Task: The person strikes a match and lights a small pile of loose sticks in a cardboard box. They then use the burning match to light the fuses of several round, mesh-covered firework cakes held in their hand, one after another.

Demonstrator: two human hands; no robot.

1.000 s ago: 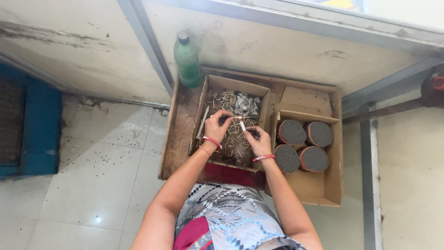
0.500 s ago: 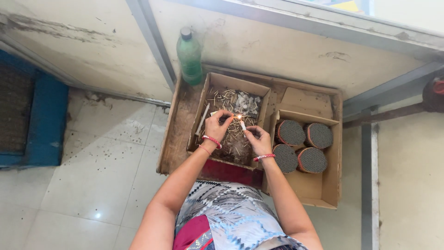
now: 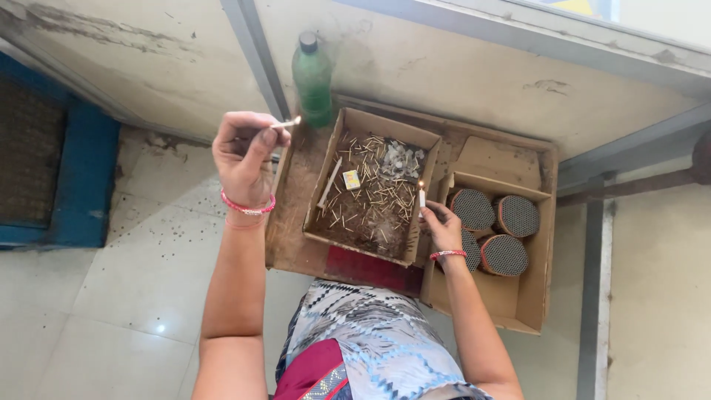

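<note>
Candle lit, match lifted away to the left.

The right hand [image 3: 443,228] pinches a small white candle [image 3: 422,198] between thumb and fingertips, over the gap between the two cardboard boxes; it stands upright, long axis vertical, its flame at the top pointing up, so the lighting looks done. The left hand [image 3: 243,152] is raised well off to the left of the boxes, above the tiled floor [image 3: 111,281], pinching a matchstick [image 3: 285,124] that lies nearly level, its tip aimed right toward the green bottle [image 3: 312,78]; whether it burns I cannot tell. The tray box [image 3: 318,194] holds scattered used sticks and a small matchbox [image 3: 352,179]. Round rolls [image 3: 492,230] in the right-hand box appear untouched, which seems to be what is left.
</note>
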